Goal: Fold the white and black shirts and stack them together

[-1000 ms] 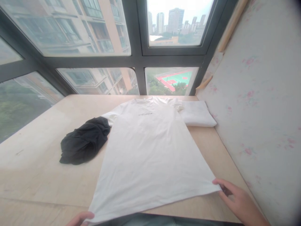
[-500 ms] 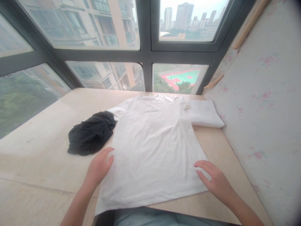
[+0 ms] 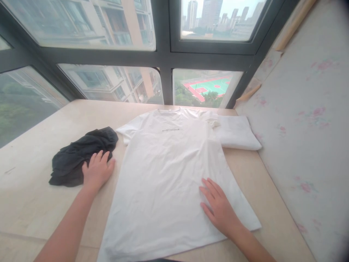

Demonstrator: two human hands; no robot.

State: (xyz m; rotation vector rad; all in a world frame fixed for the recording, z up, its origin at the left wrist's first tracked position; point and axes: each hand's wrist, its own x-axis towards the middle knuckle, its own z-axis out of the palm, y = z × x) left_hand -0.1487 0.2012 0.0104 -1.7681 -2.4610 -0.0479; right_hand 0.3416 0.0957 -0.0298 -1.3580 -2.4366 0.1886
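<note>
A white T-shirt (image 3: 169, 182) with small dark lettering on its chest lies spread out, neck toward the window and hem toward me. Slight wrinkles run across its front. My right hand (image 3: 218, 207) is over the lower right part of the shirt, its fingers apart and holding nothing. To the left, my left hand (image 3: 98, 169) rests against the near edge of a crumpled black garment (image 3: 81, 153), fingers spread. What kind of garment it is, I cannot tell. Beside the shirt's right sleeve sits a folded white cloth (image 3: 238, 133).
Everything lies on a pale wooden surface (image 3: 29, 203). Dark-framed windows (image 3: 163, 58) rise at its far edge, with buildings and a sports court outside. A floral-papered wall (image 3: 308, 145) bounds the right side.
My left hand has moved left onto the black garment, which now lies farther left, apart from the shirt's sleeve. My right hand has shifted left from the shirt's edge onto its front.
</note>
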